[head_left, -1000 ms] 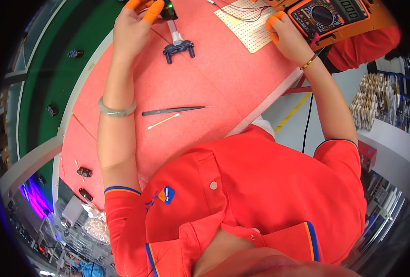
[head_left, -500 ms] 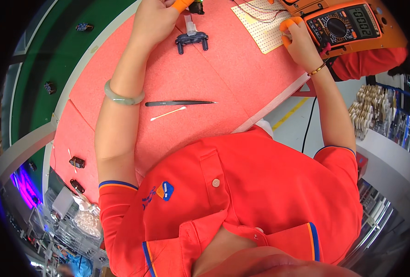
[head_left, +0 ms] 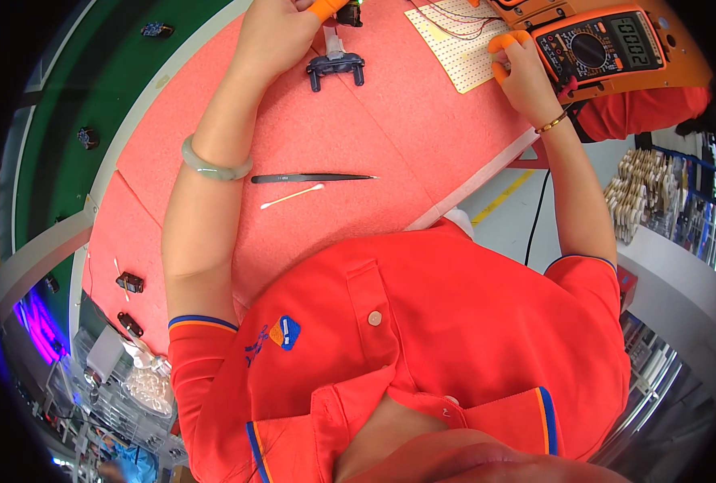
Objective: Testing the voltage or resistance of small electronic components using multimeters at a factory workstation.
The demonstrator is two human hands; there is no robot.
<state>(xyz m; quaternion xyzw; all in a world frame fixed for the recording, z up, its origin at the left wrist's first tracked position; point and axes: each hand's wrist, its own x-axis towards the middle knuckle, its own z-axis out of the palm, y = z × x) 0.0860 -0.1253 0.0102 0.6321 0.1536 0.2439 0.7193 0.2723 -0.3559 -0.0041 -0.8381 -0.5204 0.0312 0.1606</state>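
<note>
My left hand (head_left: 281,32), with orange finger cots, reaches to the far edge of the pink mat (head_left: 390,137) and pinches a small black part (head_left: 350,12) at the frame's top. Just below it lies a black clip-shaped fixture (head_left: 335,68). My right hand (head_left: 523,76), also with orange fingertips, grips the left edge of an orange multimeter (head_left: 595,48), beside a white breadboard (head_left: 455,40) with thin wires. Black tweezers (head_left: 310,178) and a cotton swab (head_left: 292,196) lie on the mat near my left forearm.
A green surface (head_left: 68,88) with small dark parts borders the mat on the left. Two small black parts (head_left: 129,282) sit at the mat's near-left corner. A black cable (head_left: 535,217) hangs off the table edge on the right. Shelving stands at the far right.
The view has shifted a little, so the table things sit slightly higher and further right in frame. Both hands stay on the same things.
</note>
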